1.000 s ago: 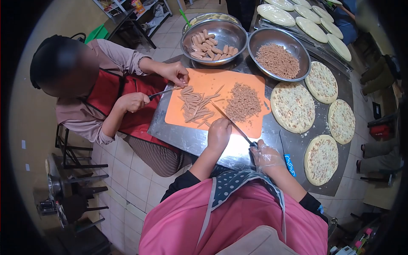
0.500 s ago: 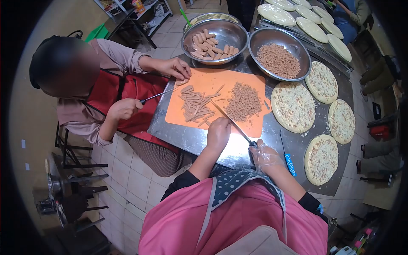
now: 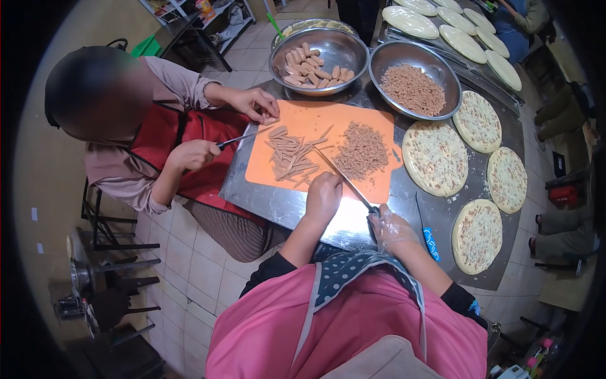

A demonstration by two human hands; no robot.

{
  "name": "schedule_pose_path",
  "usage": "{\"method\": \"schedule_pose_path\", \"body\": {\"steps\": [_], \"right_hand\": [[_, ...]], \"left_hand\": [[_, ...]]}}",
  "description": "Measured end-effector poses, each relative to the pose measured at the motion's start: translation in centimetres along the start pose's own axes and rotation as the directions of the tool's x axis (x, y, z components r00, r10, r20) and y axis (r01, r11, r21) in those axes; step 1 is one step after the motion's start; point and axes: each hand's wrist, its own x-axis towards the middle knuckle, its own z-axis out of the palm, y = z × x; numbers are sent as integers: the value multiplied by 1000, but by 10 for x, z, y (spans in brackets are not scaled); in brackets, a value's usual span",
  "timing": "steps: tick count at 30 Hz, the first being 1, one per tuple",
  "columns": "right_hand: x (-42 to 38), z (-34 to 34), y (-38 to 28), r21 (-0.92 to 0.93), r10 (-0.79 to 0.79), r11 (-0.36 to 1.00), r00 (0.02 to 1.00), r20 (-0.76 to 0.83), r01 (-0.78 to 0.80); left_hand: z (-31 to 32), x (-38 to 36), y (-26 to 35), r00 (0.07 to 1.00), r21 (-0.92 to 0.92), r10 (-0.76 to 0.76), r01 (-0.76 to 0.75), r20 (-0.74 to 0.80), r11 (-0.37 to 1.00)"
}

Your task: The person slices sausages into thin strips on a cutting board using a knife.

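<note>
My right hand [image 3: 392,230], in a clear plastic glove, grips the dark handle of a kitchen knife [image 3: 353,184]. The blade slants up and left over the orange cutting board [image 3: 379,123]. Beside the blade, at the board's near edge, my left hand [image 3: 324,199] is closed with fingers curled; what they hold, if anything, is hidden. Left of the blade tip lie sausage strips [image 3: 291,155], and a pile of finely diced sausage [image 3: 362,151] is on its right.
On the left, a co-worker holds a sausage [image 3: 270,120] and a knife [image 3: 243,136] at the board. Beyond stand a bowl of sausages [image 3: 360,54] and a bowl of diced sausage [image 3: 451,79]. Several topped pizzas [image 3: 435,158] and a blue-handled tool [image 3: 430,243] lie right.
The co-worker's knife hand has moved slightly right and up, toward the sausage. My hands and knife have hardly shifted.
</note>
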Motion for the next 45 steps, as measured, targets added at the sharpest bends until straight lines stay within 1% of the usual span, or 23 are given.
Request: {"method": "schedule_pose_path", "body": {"steps": [2, 3, 5, 6, 9, 11, 15, 17, 21, 23, 27, 29, 32, 35, 36, 38, 42, 45], "right_hand": [[9, 1, 1, 26, -11, 1000, 999, -36, 12], [10, -2, 2, 27, -13, 1000, 999, -38, 14], [9, -11, 2, 96, -74, 993, 997, 14, 72], [5, -14, 0, 93, -76, 993, 997, 12, 75], [-9, -11, -2, 31, -44, 999, 999, 28, 43], [-15, -6, 0, -18, -61, 998, 998, -23, 61], [-5, -1, -2, 7, -26, 1000, 1000, -13, 26], [1, -4, -7, 72, -7, 997, 1000, 24, 5], [2, -6, -4, 91, -25, 996, 1000, -6, 25], [-8, -7, -4, -17, -69, 997, 997, -31, 69], [-19, -3, -4, -46, -70, 997, 997, -18, 69], [-12, 6, -2, -17, -5, 1000, 1000, 16, 5], [-1, 7, -2, 19, -43, 999, 999, -14, 43], [0, 0, -4, 57, -16, 998, 1000, 7, 15], [-3, -1, -5, 57, -14, 998, 1000, 8, 14], [-11, -1, -3, 0, -28, 1000, 999, 29, 28], [-13, 7, -1, 37, -17, 999, 999, 30, 16], [-1, 13, 4, 57, -57, 997, 998, -7, 58]], "left_hand": [[-3, -1, -5, 998, -9, -1, 1, 60, 1000], [-3, -2, -5, 998, -7, 2, -1, 59, 1000], [-3, -1, -5, 999, -31, -27, 28, 45, 999], [-2, 0, -5, 999, -31, -26, 27, 40, 999], [-3, 0, -3, 998, -27, -62, 63, 31, 998], [-3, 2, -4, 995, -12, -72, 73, 67, 997], [-4, 3, -6, 996, -11, -62, 62, 63, 998], [-7, 3, -6, 988, 22, -118, 117, 101, 993], [-6, -2, -7, 993, 3, -93, 93, 69, 996], [-4, -4, -8, 999, -1, -33, 33, 19, 999], [-3, -4, -7, 1000, 17, -6, 6, 13, 1000], [-5, -5, -5, 1000, 45, 4, -5, 25, 999], [-3, -6, -6, 1000, 25, 18, -18, 5, 1000], [-5, -6, -6, 1000, -3, 6, -6, 22, 1000], [-5, -7, -7, 1000, -4, 4, -4, 23, 1000], [-3, -8, -6, 999, -10, 14, -14, -31, 1000], [-2, -6, -7, 1000, 11, 14, -14, -7, 1000], [-3, -5, -6, 1000, 31, 18, -19, 12, 999]]}}
